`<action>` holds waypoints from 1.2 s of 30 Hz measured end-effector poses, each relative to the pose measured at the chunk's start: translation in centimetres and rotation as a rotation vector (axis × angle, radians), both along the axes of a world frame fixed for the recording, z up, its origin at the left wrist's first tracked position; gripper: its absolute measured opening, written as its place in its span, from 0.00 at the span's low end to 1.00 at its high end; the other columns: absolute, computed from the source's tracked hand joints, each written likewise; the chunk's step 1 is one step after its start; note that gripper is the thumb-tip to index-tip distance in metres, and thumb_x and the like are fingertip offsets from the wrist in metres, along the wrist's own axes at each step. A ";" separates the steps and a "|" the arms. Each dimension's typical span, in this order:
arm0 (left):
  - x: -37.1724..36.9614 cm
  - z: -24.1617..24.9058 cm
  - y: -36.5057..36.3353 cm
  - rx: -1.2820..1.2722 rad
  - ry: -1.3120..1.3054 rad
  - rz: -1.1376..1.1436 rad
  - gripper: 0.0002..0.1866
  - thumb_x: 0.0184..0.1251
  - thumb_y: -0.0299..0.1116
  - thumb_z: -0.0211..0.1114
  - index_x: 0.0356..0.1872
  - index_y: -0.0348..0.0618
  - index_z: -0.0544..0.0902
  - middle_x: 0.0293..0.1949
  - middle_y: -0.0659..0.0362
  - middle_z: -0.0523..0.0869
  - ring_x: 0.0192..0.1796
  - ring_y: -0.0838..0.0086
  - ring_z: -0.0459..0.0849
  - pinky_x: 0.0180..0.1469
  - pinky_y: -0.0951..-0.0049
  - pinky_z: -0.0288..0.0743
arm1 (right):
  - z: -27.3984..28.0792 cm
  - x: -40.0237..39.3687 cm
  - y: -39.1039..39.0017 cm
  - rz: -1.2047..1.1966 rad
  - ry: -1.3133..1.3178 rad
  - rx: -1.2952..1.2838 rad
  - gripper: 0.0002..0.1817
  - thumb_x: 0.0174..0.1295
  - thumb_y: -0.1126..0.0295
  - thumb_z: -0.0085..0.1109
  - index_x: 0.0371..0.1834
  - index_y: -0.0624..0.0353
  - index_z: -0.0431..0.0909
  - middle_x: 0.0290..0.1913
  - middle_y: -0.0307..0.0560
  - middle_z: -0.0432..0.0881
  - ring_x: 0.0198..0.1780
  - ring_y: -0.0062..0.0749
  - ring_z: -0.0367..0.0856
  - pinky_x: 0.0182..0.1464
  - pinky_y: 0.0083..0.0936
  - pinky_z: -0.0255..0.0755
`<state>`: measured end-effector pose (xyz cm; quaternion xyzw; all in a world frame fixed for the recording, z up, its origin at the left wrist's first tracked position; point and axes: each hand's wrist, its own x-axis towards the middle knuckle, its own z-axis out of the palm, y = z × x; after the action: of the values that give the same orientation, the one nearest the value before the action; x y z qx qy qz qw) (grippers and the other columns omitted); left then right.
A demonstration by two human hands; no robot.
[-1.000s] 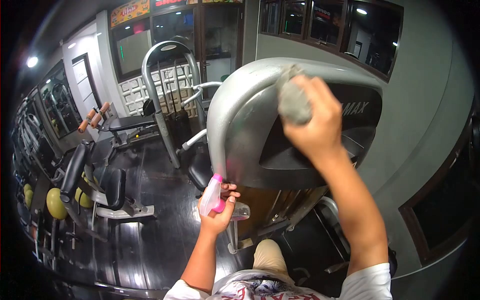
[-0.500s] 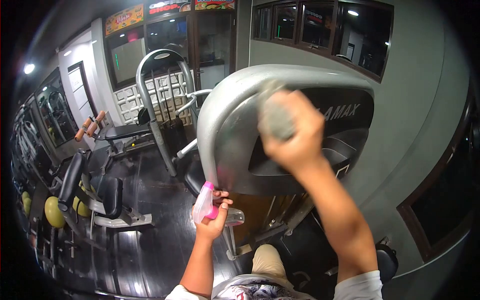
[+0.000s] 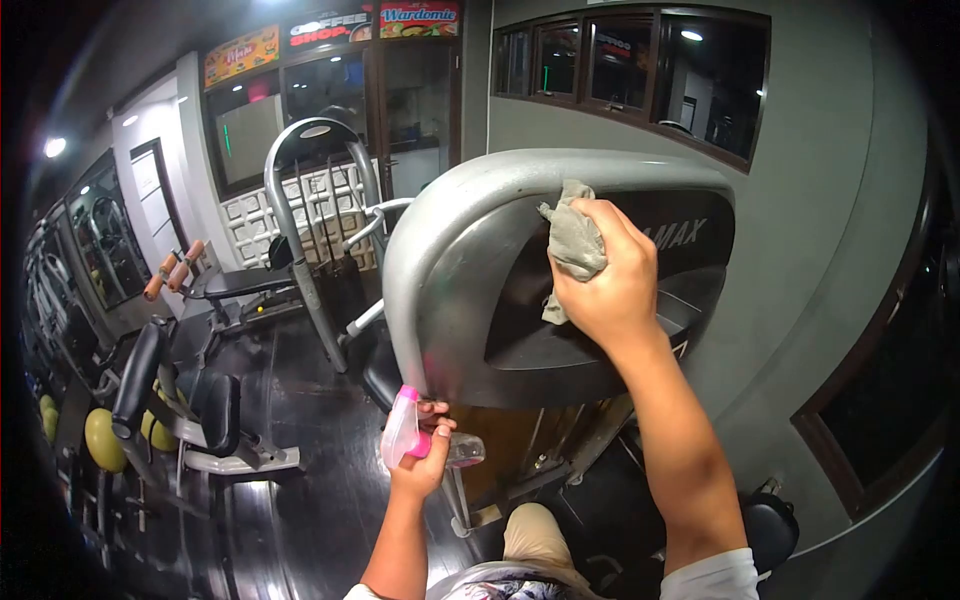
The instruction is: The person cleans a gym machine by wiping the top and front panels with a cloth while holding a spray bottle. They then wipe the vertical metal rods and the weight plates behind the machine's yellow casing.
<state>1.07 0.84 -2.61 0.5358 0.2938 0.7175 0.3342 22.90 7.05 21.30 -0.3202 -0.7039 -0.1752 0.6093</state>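
A crumpled grey-green cloth (image 3: 576, 242) is bunched in my right hand (image 3: 618, 275), whose fingers are closed around it. The cloth lies against the dark front panel of a gym machine's silver housing (image 3: 420, 235), just left of the raised "AMAX" letters. Lower down, my left hand (image 3: 425, 460) grips a spray bottle (image 3: 466, 450) by its neck. The bottle has a translucent white and pink spray head and a clear body that points right. Its pink tip is close to the housing's lower left edge.
Behind the housing to the left stands another machine with a curved silver frame (image 3: 275, 190). A padded bench (image 3: 225, 410) and yellow-green balls (image 3: 106, 440) are farther left on the black floor (image 3: 320, 480). A grey wall (image 3: 800, 260) with windows rises at the right.
My right hand has moved the cloth slightly right and down across the panel. The view has shifted a little, and my left hand keeps its hold on the spray bottle.
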 end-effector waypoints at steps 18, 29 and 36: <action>-1.3 0.7 -0.4 -0.013 0.036 -0.097 0.19 0.67 0.19 0.66 0.56 0.37 0.72 0.50 0.49 0.82 0.46 0.66 0.87 0.52 0.63 0.83 | 2.3 5.0 2.7 0.009 0.269 -0.185 0.12 0.55 0.74 0.70 0.41 0.64 0.83 0.36 0.55 0.87 0.38 0.47 0.89 0.41 0.34 0.80; -1.3 1.1 -0.6 -0.021 0.000 -0.122 0.19 0.67 0.17 0.64 0.57 0.36 0.73 0.49 0.48 0.83 0.45 0.64 0.87 0.52 0.63 0.83 | 1.8 5.5 2.7 -0.114 0.050 0.057 0.16 0.50 0.78 0.68 0.45 0.66 0.82 0.42 0.57 0.86 0.44 0.57 0.87 0.45 0.37 0.80; -1.1 1.1 -0.3 -0.036 -0.084 -0.126 0.21 0.63 0.18 0.65 0.57 0.36 0.73 0.48 0.48 0.83 0.43 0.65 0.87 0.50 0.64 0.83 | -0.2 3.2 4.2 0.105 0.291 0.023 0.16 0.54 0.77 0.68 0.46 0.65 0.81 0.40 0.57 0.86 0.43 0.44 0.89 0.45 0.34 0.79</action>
<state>-0.02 0.52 -1.51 0.5166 0.2579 0.7116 0.4003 26.08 11.28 21.11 -0.2979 -0.6220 -0.1028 0.7169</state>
